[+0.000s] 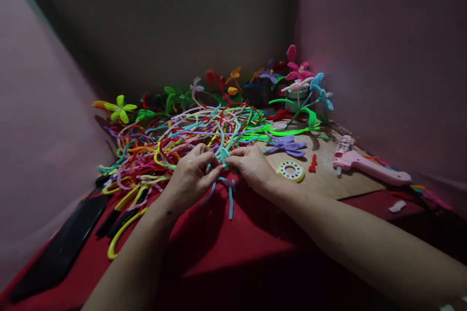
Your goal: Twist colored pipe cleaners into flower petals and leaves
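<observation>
Light blue pipe cleaners, bent into loops, are pinched between my two hands at the front of a big heap. My left hand grips them from the left with fingers curled. From the right, my right hand closes thumb and fingertips on the same bundle. Loose blue ends hang below my fingers over the red cloth. Behind the hands spreads a tangled pile of many-coloured pipe cleaners. The exact grip of the fingertips is partly hidden.
On the brown board to the right lie a pink glue gun, a tape roll, a small red piece and purple loops. Pipe-cleaner flowers line the back. Yellow-handled tools and a black slab lie left.
</observation>
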The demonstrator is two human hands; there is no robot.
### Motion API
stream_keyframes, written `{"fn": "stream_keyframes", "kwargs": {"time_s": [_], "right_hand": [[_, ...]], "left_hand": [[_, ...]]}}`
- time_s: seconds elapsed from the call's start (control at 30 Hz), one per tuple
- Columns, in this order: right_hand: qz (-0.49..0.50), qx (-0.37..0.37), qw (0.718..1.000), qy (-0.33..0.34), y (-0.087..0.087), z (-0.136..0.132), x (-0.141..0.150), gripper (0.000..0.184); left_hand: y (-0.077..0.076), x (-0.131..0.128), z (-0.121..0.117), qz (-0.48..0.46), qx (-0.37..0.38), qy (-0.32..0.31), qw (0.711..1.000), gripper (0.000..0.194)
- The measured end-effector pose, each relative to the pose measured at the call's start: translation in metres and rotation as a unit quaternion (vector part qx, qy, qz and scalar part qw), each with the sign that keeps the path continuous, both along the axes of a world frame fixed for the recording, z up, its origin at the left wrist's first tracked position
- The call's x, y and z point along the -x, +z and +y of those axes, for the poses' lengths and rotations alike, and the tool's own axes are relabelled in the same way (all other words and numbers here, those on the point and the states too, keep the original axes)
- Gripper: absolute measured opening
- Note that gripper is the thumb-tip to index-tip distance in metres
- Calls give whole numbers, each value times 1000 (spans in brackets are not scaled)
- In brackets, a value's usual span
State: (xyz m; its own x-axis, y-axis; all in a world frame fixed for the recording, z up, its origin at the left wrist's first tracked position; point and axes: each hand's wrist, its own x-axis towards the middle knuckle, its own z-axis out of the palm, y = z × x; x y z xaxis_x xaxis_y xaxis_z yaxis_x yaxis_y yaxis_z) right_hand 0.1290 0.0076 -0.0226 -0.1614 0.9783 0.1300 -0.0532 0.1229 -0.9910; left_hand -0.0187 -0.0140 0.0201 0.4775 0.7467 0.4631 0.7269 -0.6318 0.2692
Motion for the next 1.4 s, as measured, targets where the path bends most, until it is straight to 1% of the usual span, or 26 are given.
{"fn": "stream_keyframes", "kwargs": {"time_s": [0.17, 0.23, 0.3, 0.37, 0.43, 0.47, 0.5, 0.57, 0.63, 0.7, 0.77, 0.83, 0.97, 1.1, 1.2, 1.3, 1.4], "right_hand": [[-5, -46, 999, 4, 0, -5, 2, 17], [0, -45, 999, 9, -1, -6, 2, 18], [10, -26, 1000, 12, -1, -5, 3, 19], [36, 9, 999, 15, 0, -4, 4, 17], [82, 49, 995, 20, 3, -4, 4, 14], [106, 66, 992, 23, 4, -4, 4, 12], [128, 77, 988, 27, 5, -4, 5, 10], [162, 95, 981, 39, 7, -5, 5, 6], [179, 102, 977, 48, 8, -5, 5, 5], [181, 98, 977, 50, 8, -6, 5, 4], [172, 85, 980, 49, 8, -7, 5, 5], [166, 76, 982, 52, 8, -7, 6, 7], [188, 86, 976, 74, 9, -8, 6, 7], [223, 115, 965, 78, 11, -8, 5, 9], [244, 116, 958, 95, 11, -7, 3, 11], [262, 115, 953, 103, 12, -7, 1, 17], [275, 89, 953, 95, 13, -7, 0, 22]], "left_hand": [[-10, -4, 1, 40, -70, 17, 997, 10], [-14, -6, 2, 41, -93, 24, 995, 11], [-14, -6, 1, 23, -87, 14, 996, 9], [-10, -5, 0, -19, -35, -9, 999, 4], [-4, -4, -2, -113, 58, -20, 992, 18], [-1, -4, -2, -174, 112, -13, 978, 23], [1, -4, -2, -236, 162, 1, 958, 26], [4, -4, -2, -328, 247, 35, 911, 31], [5, -4, -1, -366, 307, 58, 877, 34], [3, -3, 1, -377, 349, 58, 856, 34], [0, -2, 3, -380, 379, 42, 843, 32], [-3, -1, 4, -378, 389, 31, 839, 31], [-5, -3, 4, -362, 382, 21, 850, 27], [-2, -6, 1, -354, 364, 1, 861, 24], [1, -8, -2, -331, 366, -8, 870, 24], [3, -9, -4, -320, 382, -25, 867, 30], [4, -9, -7, -319, 397, -38, 860, 42]]}}
